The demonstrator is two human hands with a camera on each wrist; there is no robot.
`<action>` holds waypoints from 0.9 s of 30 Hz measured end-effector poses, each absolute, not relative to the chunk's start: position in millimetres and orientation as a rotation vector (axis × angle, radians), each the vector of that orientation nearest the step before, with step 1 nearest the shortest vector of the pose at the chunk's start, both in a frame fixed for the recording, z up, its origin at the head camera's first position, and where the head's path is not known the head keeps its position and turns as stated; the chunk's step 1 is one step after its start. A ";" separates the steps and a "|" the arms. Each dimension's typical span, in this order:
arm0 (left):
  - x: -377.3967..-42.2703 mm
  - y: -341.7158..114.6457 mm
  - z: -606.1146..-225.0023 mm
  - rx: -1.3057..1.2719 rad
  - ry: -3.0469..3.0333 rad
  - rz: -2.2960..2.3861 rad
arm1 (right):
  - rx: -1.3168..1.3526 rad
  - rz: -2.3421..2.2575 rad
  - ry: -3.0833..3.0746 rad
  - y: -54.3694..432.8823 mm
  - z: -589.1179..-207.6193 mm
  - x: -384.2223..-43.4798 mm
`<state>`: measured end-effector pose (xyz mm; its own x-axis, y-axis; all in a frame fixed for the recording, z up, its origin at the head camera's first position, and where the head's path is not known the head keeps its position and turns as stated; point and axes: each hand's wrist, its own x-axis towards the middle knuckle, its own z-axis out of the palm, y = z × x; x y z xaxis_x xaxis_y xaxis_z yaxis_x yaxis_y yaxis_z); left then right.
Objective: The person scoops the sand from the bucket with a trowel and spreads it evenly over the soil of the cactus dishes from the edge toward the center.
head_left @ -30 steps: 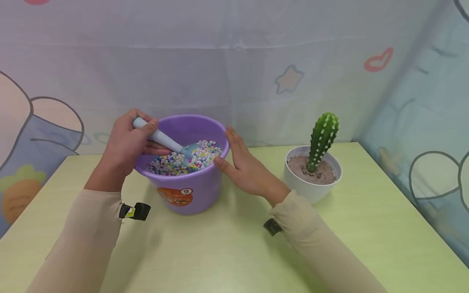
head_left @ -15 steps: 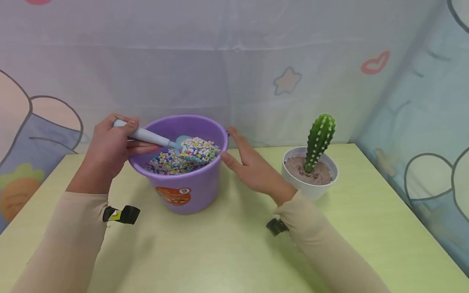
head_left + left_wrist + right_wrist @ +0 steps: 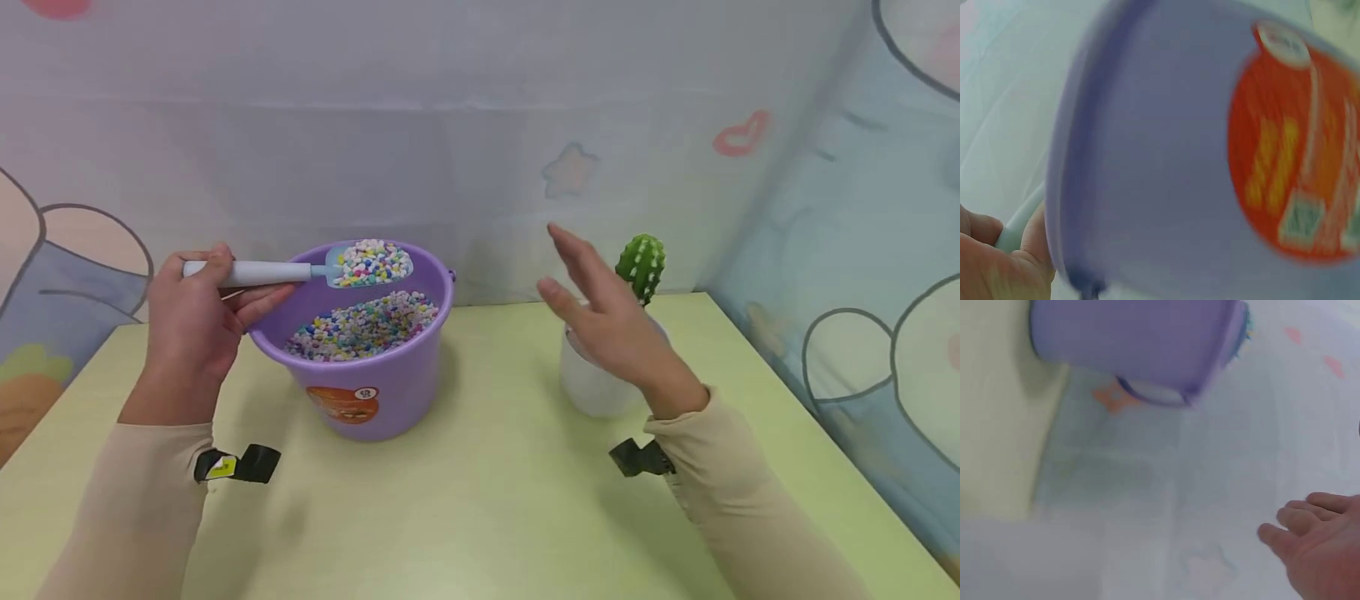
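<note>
My left hand [image 3: 193,312] grips the pale blue-grey handle of a small scoop shovel [image 3: 258,273]. Its light blue blade is heaped with small multicoloured pebbles [image 3: 372,262] and is held level over the purple bucket [image 3: 375,387]. More of the same pebbles [image 3: 360,329] lie inside that bucket, which has an orange label on its front. With fingers extended and nothing in it, my right hand [image 3: 618,325] is raised in front of the white pot [image 3: 592,387]. It covers part of the pot and the lower part of the green cactus [image 3: 642,265].
Bucket and pot stand on a pale yellow-green table [image 3: 465,508], with bare tabletop between them. A printed cloth backdrop [image 3: 337,150] hangs behind, and another printed sheet [image 3: 862,233] runs along the right side.
The shovel has risen out of the pebbles with a full load, my left hand shifting left. My right hand has left the bucket's rim and moved right to the cactus pot.
</note>
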<state>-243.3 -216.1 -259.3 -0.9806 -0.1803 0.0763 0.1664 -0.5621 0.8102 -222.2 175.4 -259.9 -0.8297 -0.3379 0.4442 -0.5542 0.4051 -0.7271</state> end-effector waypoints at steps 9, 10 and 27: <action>-240.7 -160.0 -237.0 -0.057 -1.596 -2.585 | 0.550 1.360 -2.162 243.2 -271.2 -215.6; -241.5 -151.1 -235.5 -0.064 -1.621 -2.588 | 0.528 1.347 -2.222 250.5 -279.7 -217.0; -264.0 -61.3 -243.8 -0.048 -1.972 -2.450 | 0.430 1.477 -2.700 262.2 -357.4 -221.4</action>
